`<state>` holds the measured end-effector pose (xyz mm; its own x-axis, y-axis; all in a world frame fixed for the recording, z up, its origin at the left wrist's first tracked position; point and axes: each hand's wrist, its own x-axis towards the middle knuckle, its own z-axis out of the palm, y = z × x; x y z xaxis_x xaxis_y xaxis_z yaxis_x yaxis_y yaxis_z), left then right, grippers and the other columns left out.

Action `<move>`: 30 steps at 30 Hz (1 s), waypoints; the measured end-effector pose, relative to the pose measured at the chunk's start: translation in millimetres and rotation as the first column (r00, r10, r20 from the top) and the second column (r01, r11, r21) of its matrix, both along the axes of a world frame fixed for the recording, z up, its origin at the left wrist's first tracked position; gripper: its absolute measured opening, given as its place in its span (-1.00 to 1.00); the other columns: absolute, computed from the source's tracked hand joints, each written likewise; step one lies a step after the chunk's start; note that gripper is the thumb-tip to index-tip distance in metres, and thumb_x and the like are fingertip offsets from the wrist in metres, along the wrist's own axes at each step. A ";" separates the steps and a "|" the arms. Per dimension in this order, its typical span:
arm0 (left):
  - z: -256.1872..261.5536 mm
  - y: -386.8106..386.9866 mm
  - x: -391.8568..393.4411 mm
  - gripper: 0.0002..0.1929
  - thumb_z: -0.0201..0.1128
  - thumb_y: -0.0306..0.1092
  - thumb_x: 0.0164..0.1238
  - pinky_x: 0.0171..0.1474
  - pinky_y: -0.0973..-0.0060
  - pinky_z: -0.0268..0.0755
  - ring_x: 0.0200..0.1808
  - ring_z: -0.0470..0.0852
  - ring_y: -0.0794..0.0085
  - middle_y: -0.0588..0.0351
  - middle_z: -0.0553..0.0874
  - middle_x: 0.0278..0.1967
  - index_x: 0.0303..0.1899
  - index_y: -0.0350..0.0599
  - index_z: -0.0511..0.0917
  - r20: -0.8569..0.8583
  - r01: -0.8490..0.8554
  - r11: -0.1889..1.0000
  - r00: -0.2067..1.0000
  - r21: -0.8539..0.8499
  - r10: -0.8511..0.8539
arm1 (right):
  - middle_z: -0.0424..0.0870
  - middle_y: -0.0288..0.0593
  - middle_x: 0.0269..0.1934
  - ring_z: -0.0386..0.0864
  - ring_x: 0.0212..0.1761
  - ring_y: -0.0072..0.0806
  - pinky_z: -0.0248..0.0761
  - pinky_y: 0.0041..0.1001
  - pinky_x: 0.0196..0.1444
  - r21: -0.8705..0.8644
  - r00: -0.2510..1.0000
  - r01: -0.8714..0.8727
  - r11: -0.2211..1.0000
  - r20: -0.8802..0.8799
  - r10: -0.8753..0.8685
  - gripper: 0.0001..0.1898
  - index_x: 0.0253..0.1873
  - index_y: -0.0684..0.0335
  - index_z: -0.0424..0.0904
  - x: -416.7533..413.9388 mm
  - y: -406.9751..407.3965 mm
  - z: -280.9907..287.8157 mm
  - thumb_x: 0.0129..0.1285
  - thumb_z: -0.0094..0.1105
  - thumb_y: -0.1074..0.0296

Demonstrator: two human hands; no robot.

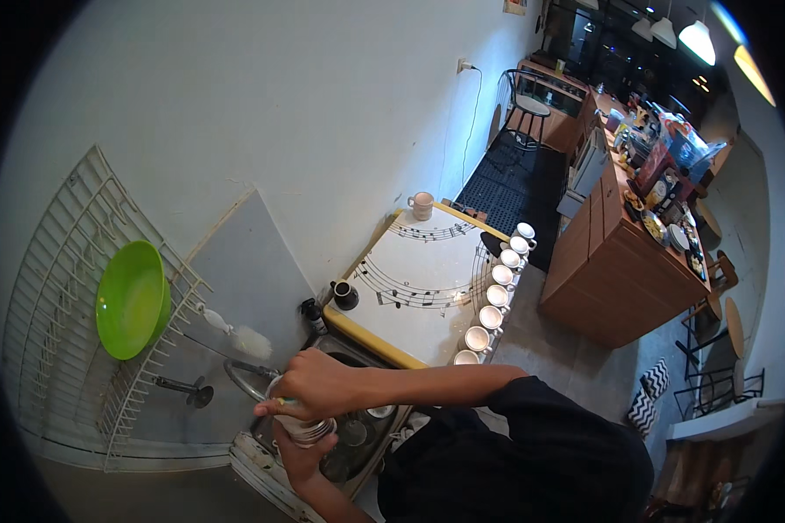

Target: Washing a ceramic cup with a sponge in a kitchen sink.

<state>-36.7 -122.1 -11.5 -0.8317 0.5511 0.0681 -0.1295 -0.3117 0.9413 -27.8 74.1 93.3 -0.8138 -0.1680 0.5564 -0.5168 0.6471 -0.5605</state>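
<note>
My left hand (299, 455) grips a pale ribbed mug (311, 433) above the sink (402, 418). Over the mug's upper end is my right hand (317, 384), its fingers closed around a small yellow-green piece that looks like a sponge (286, 400); the fingers hide most of it and the mug's mouth. Just beyond the hands curves a metal faucet (241, 381). Below them in the sink stand clear glasses (353, 431), partly covered by my arms.
White mugs (490, 318) line the right edge of the music-note counter (418, 261). A beige mug (422, 206) and dark pitcher (345, 295) stand on it. A bottle brush (248, 341) and green bowl (131, 301) hang by the wire rack (59, 294). A wooden counter (602, 274) stands right.
</note>
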 end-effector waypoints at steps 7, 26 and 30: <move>5.0 10.9 12.8 0.04 0.70 -0.45 0.00 0.21 0.39 0.53 0.15 0.65 0.31 -0.04 0.58 0.19 0.48 -0.30 0.15 -0.353 -0.276 0.932 0.917 -0.234 0.183 | 0.56 0.02 -0.68 0.56 -0.62 0.03 0.42 -0.18 -0.50 0.084 0.999 -0.040 0.996 0.010 0.039 -0.39 -0.42 0.23 0.81 -1.4 12.4 20.6 0.56 0.11 -0.17; 46.8 4.1 31.0 -0.22 0.52 -0.49 -0.09 -0.06 0.18 0.80 -0.11 0.83 0.11 -0.17 0.75 -0.05 0.30 -0.38 0.43 0.114 0.003 0.976 0.993 0.216 -0.028 | 0.60 0.08 -0.64 0.63 -0.52 0.13 0.49 -0.08 -0.41 -0.169 0.981 -0.087 0.982 0.157 0.114 -0.39 -0.40 0.25 0.78 10.1 -2.9 44.7 0.63 0.01 -0.08; 48.7 -2.4 35.5 -0.34 0.57 -0.48 -0.07 -0.10 0.38 0.71 -0.21 0.81 0.29 -0.05 0.77 -0.14 0.16 -0.38 0.53 0.148 -0.114 0.982 0.985 0.153 0.091 | 0.62 0.10 -0.62 0.64 -0.51 0.13 0.51 -0.10 -0.40 -0.104 0.992 -0.093 0.990 0.072 0.100 -0.41 -0.41 0.25 0.77 9.7 -7.6 44.8 0.64 0.02 -0.05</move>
<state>-1.1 -124.5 37.3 -0.8907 0.4537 0.0277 -0.2156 -0.4753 0.8530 -18.1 66.5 138.1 -0.8375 -0.1944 0.5107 -0.5269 0.5349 -0.6604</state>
